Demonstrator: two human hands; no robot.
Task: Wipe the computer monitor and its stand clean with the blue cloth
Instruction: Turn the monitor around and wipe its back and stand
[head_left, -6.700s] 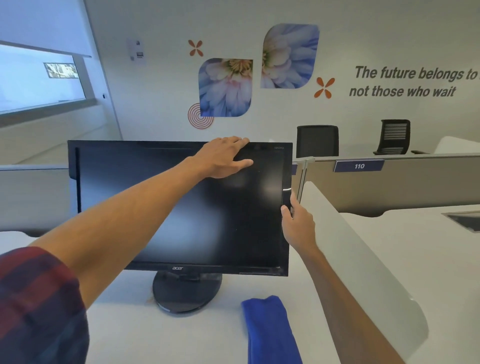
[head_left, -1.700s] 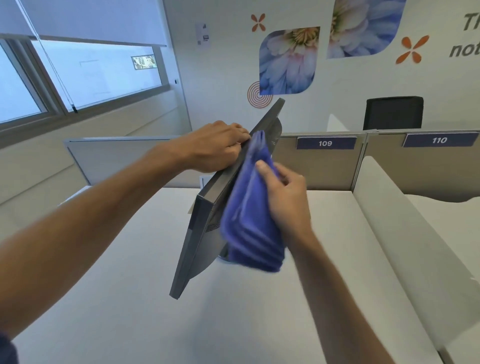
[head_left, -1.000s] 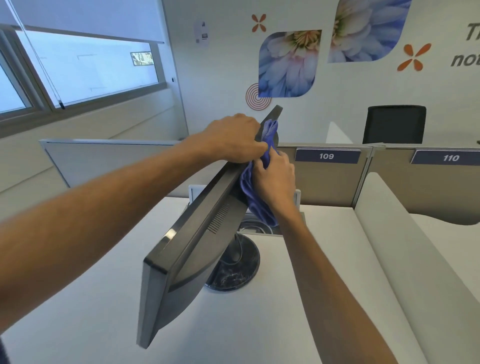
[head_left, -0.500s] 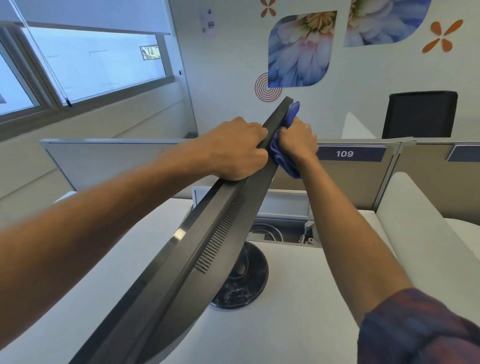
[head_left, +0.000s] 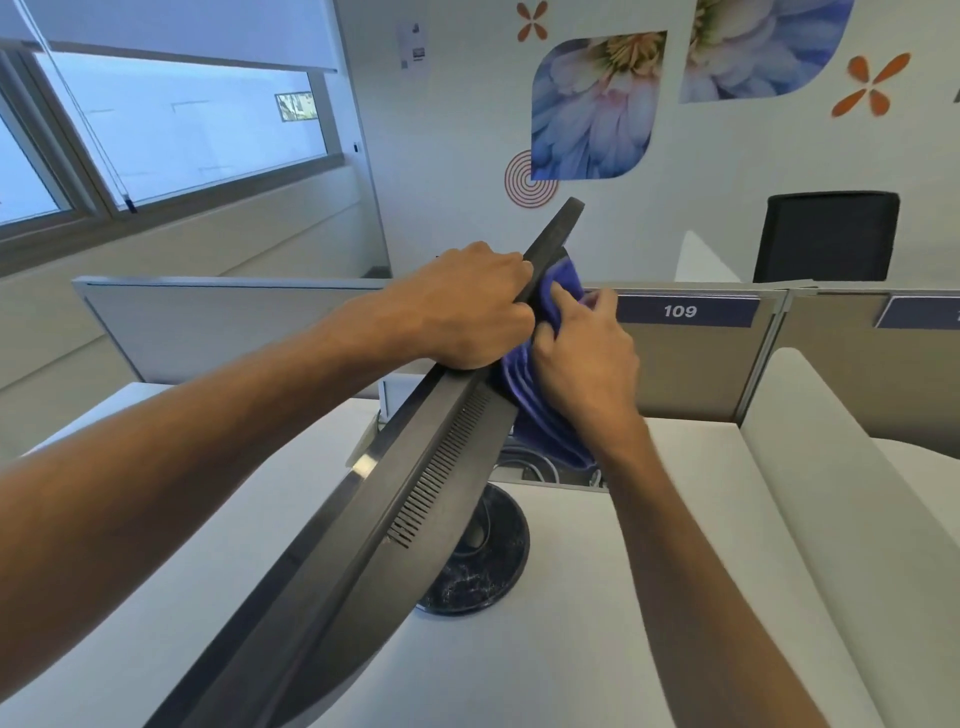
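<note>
Right of centre: white number "109" on a dark blue nameplate (head_left: 680, 310) fixed to the partition (head_left: 691, 369). A second nameplate (head_left: 922, 313) at the right edge is cut off, unreadable. Upper-centre wall notice (head_left: 413, 47): print too small to read.

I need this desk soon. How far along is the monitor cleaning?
Nothing looks finished. In hand: the left hand grips the monitor by its top edge while the right hand presses the blue cloth against its back. Left: the round stand base shows pale smudges, and the screen side is hidden.

wall (head_left: 457, 130): white, flower decals | window (head_left: 171, 130): left, blind half down | partition (head_left: 675, 374): "109" | chair (head_left: 826, 236): black, behind
</note>
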